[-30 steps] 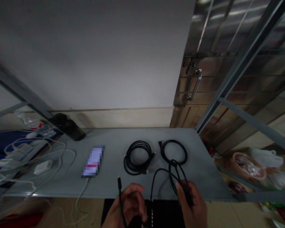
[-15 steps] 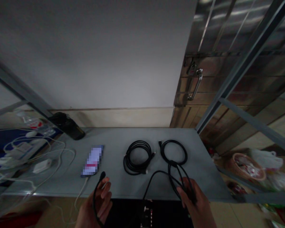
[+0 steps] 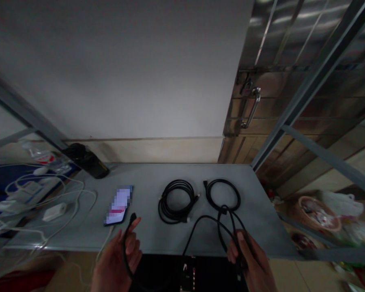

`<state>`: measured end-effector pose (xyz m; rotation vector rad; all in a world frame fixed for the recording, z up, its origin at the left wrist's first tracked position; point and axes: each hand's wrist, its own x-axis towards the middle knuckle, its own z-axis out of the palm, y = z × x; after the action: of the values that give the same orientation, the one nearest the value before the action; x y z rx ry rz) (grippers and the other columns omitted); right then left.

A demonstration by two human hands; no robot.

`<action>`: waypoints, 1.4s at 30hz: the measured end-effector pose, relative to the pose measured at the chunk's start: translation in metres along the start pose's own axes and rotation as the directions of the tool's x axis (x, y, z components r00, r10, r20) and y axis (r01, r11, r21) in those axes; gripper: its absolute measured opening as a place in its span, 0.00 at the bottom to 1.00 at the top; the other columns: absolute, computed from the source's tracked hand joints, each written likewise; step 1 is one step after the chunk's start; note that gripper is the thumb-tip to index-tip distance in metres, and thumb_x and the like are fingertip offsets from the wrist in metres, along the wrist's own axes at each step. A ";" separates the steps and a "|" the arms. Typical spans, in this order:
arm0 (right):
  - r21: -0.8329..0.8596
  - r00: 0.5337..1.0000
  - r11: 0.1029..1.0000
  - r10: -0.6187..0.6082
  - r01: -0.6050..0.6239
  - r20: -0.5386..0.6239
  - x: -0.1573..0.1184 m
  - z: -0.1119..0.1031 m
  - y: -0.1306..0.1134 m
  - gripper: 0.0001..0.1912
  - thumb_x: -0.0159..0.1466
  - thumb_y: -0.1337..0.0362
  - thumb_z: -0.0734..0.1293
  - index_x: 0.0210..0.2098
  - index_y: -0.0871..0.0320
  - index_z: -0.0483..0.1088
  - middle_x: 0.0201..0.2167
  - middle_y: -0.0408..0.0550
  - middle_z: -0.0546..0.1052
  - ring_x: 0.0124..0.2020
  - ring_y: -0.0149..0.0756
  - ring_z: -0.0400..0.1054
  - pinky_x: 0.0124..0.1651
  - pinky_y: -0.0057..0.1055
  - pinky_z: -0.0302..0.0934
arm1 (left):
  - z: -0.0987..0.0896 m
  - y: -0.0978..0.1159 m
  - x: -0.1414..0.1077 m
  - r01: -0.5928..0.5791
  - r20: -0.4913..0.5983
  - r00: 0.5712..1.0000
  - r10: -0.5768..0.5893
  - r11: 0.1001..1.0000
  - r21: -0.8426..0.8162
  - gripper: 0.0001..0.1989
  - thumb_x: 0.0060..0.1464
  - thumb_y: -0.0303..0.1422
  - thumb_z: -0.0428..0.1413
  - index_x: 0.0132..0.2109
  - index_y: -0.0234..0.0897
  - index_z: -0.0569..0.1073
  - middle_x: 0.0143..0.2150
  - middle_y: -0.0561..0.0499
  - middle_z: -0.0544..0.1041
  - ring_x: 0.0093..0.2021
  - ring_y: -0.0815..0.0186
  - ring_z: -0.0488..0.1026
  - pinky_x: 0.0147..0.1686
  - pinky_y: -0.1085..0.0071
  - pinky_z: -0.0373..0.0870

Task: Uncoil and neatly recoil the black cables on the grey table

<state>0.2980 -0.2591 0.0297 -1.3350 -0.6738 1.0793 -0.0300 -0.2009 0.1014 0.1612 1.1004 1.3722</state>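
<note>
My left hand (image 3: 118,255), at the table's front edge, grips a black cable (image 3: 125,253) close to its connector end (image 3: 133,218). Its index finger stretches out beside that connector while the others curl. My right hand (image 3: 252,257) is closed around gathered loops of black cable, and a strand (image 3: 191,235) arches from there down to the middle. Just beyond the right hand, a cable ring (image 3: 238,190) with a connector (image 3: 205,184) lies on the table; whether it joins the held loops I cannot tell. A neatly coiled black cable (image 3: 162,205) rests between the hands, farther back.
Behind the left hand lies a phone (image 3: 120,205) with a white cord. A black bottle (image 3: 88,162), a white charger (image 3: 54,211) and tangled white cables (image 3: 48,177) occupy the left side. Metal posts (image 3: 282,121) frame the table (image 3: 146,174). A basket (image 3: 299,211) stands low at right.
My left hand has risen slightly, its index finger now straighter by the connector. The right hand has turned, and the cable loops by it have shifted, forming a small loop over the ring.
</note>
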 end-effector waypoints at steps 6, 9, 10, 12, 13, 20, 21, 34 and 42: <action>-0.006 0.996 1.000 0.006 -0.005 0.093 0.005 -0.013 0.012 0.30 0.71 0.34 0.72 0.48 0.56 0.77 0.24 0.36 0.66 0.24 0.33 0.63 0.32 0.33 0.66 | -0.001 0.003 -0.004 -0.051 0.043 0.998 0.049 0.998 0.038 0.33 0.53 0.35 0.74 0.65 0.32 0.80 0.25 0.62 0.60 0.21 0.73 0.56 0.18 0.76 0.65; -0.161 0.998 0.986 -0.037 0.046 0.054 0.002 -0.015 0.005 0.29 0.70 0.34 0.73 0.46 0.55 0.76 0.24 0.38 0.69 0.24 0.33 0.65 0.30 0.31 0.64 | -0.002 0.013 -0.005 -0.086 0.075 0.994 0.083 0.996 0.038 0.32 0.55 0.32 0.73 0.66 0.33 0.80 0.25 0.62 0.61 0.21 0.73 0.57 0.19 0.76 0.67; -0.213 0.999 0.976 -0.048 0.052 0.025 0.000 -0.014 0.002 0.29 0.70 0.34 0.73 0.46 0.55 0.76 0.24 0.38 0.71 0.24 0.33 0.65 0.29 0.30 0.62 | -0.003 0.016 -0.004 -0.097 0.080 0.992 0.094 0.995 0.033 0.32 0.55 0.31 0.73 0.66 0.33 0.80 0.25 0.62 0.61 0.21 0.73 0.58 0.19 0.76 0.67; -0.287 0.998 0.956 -0.064 0.054 -0.026 -0.004 -0.011 -0.005 0.29 0.70 0.34 0.73 0.48 0.54 0.75 0.23 0.38 0.72 0.22 0.32 0.64 0.26 0.28 0.59 | -0.008 0.021 -0.002 -0.120 0.076 0.990 0.118 0.992 0.024 0.33 0.54 0.31 0.73 0.66 0.33 0.80 0.26 0.62 0.62 0.21 0.73 0.58 0.17 0.76 0.67; -0.304 0.997 0.951 -0.066 0.052 -0.034 -0.006 -0.010 -0.007 0.29 0.70 0.34 0.73 0.47 0.54 0.75 0.22 0.38 0.72 0.21 0.32 0.63 0.25 0.27 0.57 | -0.011 0.024 0.000 -0.130 0.072 0.989 0.128 0.991 0.019 0.33 0.53 0.31 0.73 0.66 0.33 0.80 0.27 0.62 0.63 0.21 0.73 0.59 0.17 0.75 0.68; -0.290 0.989 0.957 0.030 0.013 0.144 -0.003 -0.018 0.002 0.35 0.71 0.28 0.66 0.34 0.55 0.77 0.20 0.42 0.71 0.20 0.33 0.65 0.25 0.29 0.61 | -0.019 0.030 0.008 -0.122 0.016 0.992 0.122 0.992 0.003 0.34 0.52 0.30 0.72 0.66 0.39 0.79 0.30 0.60 0.67 0.25 0.70 0.67 0.27 0.73 0.78; -0.268 0.983 0.963 0.043 0.006 0.176 -0.002 -0.020 0.004 0.35 0.72 0.28 0.66 0.36 0.55 0.78 0.20 0.42 0.71 0.20 0.35 0.67 0.26 0.30 0.62 | -0.019 0.030 0.008 -0.122 0.017 0.992 0.122 0.993 0.001 0.34 0.52 0.30 0.72 0.66 0.40 0.79 0.30 0.60 0.67 0.25 0.70 0.67 0.27 0.73 0.77; 0.281 0.995 0.955 0.098 -0.090 -0.016 0.011 -0.019 0.007 0.22 0.65 0.42 0.81 0.39 0.52 0.75 0.33 0.42 0.73 0.31 0.37 0.71 0.36 0.36 0.73 | -0.027 0.047 0.011 -0.185 0.002 0.983 0.185 0.983 -0.001 0.33 0.54 0.27 0.68 0.67 0.39 0.78 0.27 0.61 0.64 0.23 0.70 0.64 0.25 0.74 0.77; 0.039 0.983 0.999 0.011 -0.004 -0.184 0.017 -0.039 0.003 0.27 0.64 0.39 0.80 0.43 0.53 0.73 0.25 0.35 0.68 0.25 0.36 0.69 0.33 0.38 0.76 | -0.023 0.060 0.004 -0.276 -0.035 0.961 0.275 0.961 -0.008 0.35 0.52 0.27 0.69 0.67 0.36 0.79 0.25 0.63 0.62 0.20 0.72 0.58 0.17 0.77 0.70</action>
<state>0.3390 -0.2607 0.0169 -1.3858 -0.5086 0.9561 -0.0883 -0.1927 0.1273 0.2921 1.1266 1.6351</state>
